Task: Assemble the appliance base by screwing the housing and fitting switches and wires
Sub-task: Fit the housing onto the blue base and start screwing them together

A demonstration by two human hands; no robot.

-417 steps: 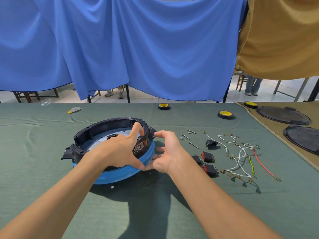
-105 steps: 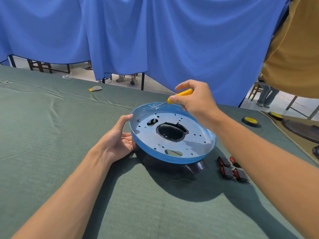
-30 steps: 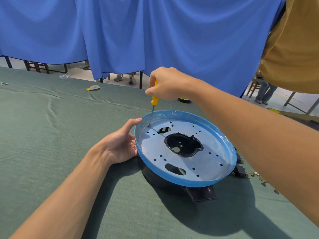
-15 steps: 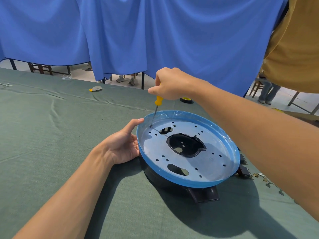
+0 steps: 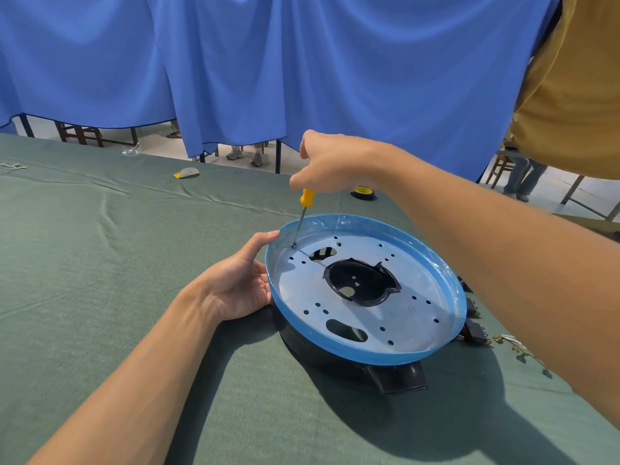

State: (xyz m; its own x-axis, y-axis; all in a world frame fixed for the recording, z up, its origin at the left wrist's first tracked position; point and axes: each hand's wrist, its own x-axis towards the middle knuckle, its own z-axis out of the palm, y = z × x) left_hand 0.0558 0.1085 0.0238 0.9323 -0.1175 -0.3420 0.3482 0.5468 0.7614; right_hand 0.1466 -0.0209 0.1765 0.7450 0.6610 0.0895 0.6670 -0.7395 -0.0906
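Right hand gripped one yellow screwdriver, nearly upright, its tip on one blue-rimmed base, whose rim the left hand clasped.

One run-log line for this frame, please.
step: screwing base | right hand: grips screwdriver, tip down near rim | left hand: holds base rim | switches, wires: on table

Makeshift assembly workshop: long table under green cloth, blue curtains as partitions, tape roll, loose switches
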